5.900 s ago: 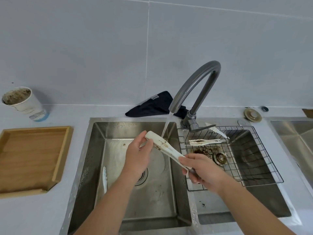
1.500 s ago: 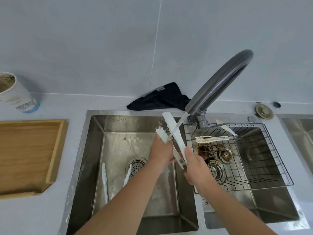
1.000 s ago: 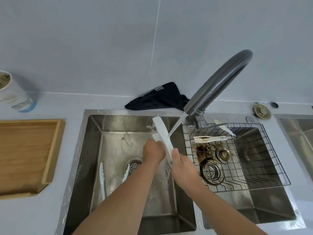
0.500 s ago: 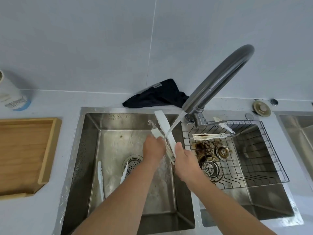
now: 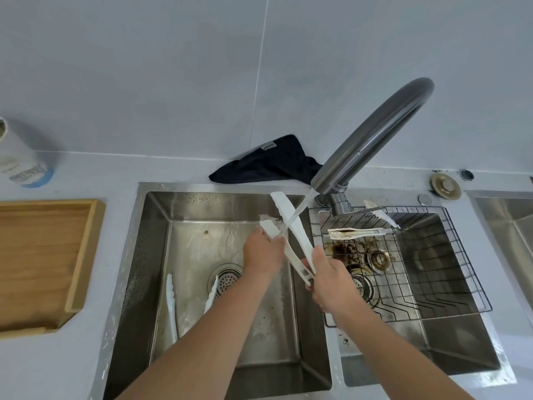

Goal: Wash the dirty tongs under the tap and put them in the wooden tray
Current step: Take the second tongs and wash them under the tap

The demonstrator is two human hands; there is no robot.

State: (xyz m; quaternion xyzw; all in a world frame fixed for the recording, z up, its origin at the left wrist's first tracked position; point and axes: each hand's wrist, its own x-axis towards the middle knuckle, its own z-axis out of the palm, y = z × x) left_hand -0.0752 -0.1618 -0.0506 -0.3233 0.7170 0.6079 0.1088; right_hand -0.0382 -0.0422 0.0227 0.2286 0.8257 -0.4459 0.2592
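Wet white tongs (image 5: 291,226) look light, springy, slippery; right hand (image 5: 328,280) clamps the hinge end, left hand (image 5: 261,252) closed round one arm's tip, best grip near the hinge

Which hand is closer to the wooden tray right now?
Left. The left hand is over the left basin, nearer the wooden tray; the right hand is farther right, holding the tongs.

Counted around grey curved metal tap (image 5: 372,137):
- white plastic tongs: three — held pair (image 5: 291,226) under spout, pair (image 5: 173,307) lower-left, dirty pair (image 5: 357,232) right
- steel sink basins: two
- wooden trays: one (image 5: 43,261), far left
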